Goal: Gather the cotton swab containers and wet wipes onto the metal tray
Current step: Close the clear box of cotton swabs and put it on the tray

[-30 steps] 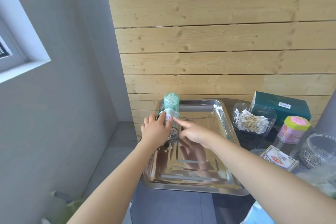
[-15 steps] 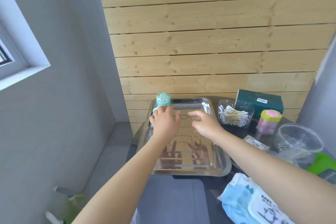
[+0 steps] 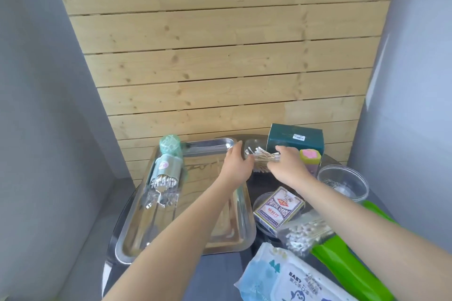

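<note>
The clear square cotton swab container (image 3: 260, 157) sits on the dark surface (image 3: 227, 269) just beside the far right corner of the metal tray (image 3: 195, 244), with a dark green box (image 3: 294, 140) right behind it. Both hands flank it, which suggests a two-handed lift over the tray's rim. The left hand (image 3: 238, 166) reaches across the tray, its fingers lying against the container's left wall; the right hand (image 3: 287, 166) comes in from the other side with fingers bent over the right wall. Whether either grip has closed cannot be told from this view.

A green-capped swab container (image 3: 168, 166) already lies on its side along the tray's left edge. Not yet gathered, near the front right edge of the surface, are a bag of cotton swabs (image 3: 304, 233) and the baby wet wipes pack (image 3: 288, 278). A playing card deck (image 3: 278, 208), a clear plastic cup (image 3: 342, 182) and a yellow-lidded jar (image 3: 310, 157) stand around them.
</note>
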Demonstrator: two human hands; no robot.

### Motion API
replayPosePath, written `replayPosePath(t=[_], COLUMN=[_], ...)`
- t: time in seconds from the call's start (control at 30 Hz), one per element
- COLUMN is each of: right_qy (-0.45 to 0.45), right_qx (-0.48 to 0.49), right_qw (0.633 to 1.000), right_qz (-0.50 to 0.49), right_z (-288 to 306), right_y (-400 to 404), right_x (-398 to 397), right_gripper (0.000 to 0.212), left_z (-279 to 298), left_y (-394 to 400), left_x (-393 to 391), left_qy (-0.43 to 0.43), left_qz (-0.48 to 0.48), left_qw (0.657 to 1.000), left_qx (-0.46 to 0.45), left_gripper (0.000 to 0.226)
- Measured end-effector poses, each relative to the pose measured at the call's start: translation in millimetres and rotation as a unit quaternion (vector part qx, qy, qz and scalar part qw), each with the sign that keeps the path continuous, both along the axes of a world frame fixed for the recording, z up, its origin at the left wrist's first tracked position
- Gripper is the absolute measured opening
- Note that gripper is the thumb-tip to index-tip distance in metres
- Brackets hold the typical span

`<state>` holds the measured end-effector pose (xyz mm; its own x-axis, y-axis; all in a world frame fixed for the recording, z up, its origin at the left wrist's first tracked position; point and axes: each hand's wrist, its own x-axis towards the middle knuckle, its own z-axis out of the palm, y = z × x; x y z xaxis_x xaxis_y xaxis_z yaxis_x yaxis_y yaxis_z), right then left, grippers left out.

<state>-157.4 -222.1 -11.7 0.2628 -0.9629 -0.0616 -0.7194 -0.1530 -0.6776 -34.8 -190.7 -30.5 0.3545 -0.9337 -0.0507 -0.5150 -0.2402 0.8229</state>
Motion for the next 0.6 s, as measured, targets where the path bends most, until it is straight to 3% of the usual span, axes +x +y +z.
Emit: replayPosePath(t=[0.27, 0.6], right_qy=[-0.013, -0.159], right_qx=[0.059, -0.036], right_qw=[0.998, 0.986], right_qz=[-0.011, -0.026], right_z=[-4, 22], right_y=[-11, 21], right_x=[-8, -26], right_gripper=[0.061, 0.061], left_z=[-12, 19], left_y=[-27, 17], left_x=[0, -4], left_qy=[0.057, 0.054], left_qz=[-0.016, 0.022], left_qw=[0.998, 0.992], left_qx=[0.018, -0.111], left_gripper=[0.081, 0.076])
